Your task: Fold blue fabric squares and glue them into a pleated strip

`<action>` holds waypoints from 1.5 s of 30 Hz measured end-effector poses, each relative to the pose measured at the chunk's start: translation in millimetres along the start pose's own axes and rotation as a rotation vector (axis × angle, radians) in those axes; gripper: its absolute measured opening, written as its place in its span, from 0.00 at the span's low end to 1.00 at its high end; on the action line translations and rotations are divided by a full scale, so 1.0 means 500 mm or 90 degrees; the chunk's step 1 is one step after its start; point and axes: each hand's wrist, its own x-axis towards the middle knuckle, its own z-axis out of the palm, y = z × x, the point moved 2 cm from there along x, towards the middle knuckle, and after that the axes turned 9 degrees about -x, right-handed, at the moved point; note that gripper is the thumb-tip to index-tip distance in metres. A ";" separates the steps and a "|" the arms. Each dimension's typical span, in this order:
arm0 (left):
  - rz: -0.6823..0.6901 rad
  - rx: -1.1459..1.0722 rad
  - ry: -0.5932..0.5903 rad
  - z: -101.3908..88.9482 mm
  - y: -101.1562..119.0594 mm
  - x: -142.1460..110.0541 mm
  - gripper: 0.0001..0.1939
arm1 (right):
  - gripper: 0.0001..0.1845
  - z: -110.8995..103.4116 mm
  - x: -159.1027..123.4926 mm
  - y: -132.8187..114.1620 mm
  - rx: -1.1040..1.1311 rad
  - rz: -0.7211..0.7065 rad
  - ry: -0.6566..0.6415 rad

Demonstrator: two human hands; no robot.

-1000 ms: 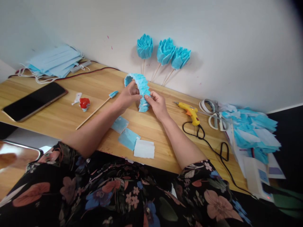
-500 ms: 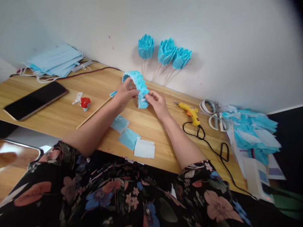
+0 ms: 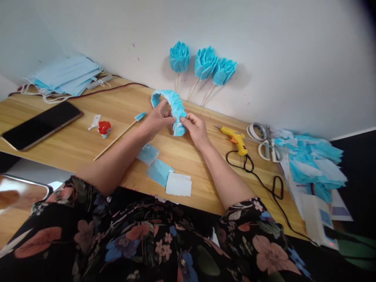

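Note:
A curved strip of folded light-blue mask fabric point(image 3: 173, 96) arches above the table between my hands. My left hand point(image 3: 160, 118) grips its inner side, fingers curled inside the arch. On the lower end, the thumb and fingers of my right hand point(image 3: 194, 126) pinch the strip's edge. Behind my left forearm lies a wooden stick point(image 3: 116, 140) with a blue folded tip point(image 3: 140, 116). Below the hands, two blue fabric squares point(image 3: 160, 172) and a white square point(image 3: 178, 184) lie partly overlapping on the wooden table point(image 3: 126, 98).
Three blue fabric flowers point(image 3: 205, 63) on sticks lean against the wall. A yellow glue gun point(image 3: 238, 141), scissors point(image 3: 268, 150) and a tape roll point(image 3: 257, 132) lie right, near a fabric pile point(image 3: 313, 160). Leftward are face masks point(image 3: 66, 76), a phone point(image 3: 42, 124) and a red wrapper point(image 3: 104, 127).
My left thumb has moved slightly right and down along the strip, closer to my right fingers. Both hands keep hold of it. The view has shifted a little.

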 end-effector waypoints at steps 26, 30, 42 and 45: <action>0.009 -0.057 0.014 -0.001 -0.003 0.005 0.21 | 0.26 -0.001 0.006 0.012 -0.005 -0.007 -0.005; 0.014 -0.038 0.024 -0.004 -0.010 0.007 0.28 | 0.25 0.000 0.003 0.010 -0.017 -0.014 -0.009; 0.058 -0.023 0.119 -0.018 -0.002 0.016 0.27 | 0.26 -0.002 0.011 0.013 0.065 -0.006 -0.006; 0.055 -0.020 0.105 -0.014 0.000 0.014 0.26 | 0.31 0.004 0.011 0.010 0.085 0.013 -0.037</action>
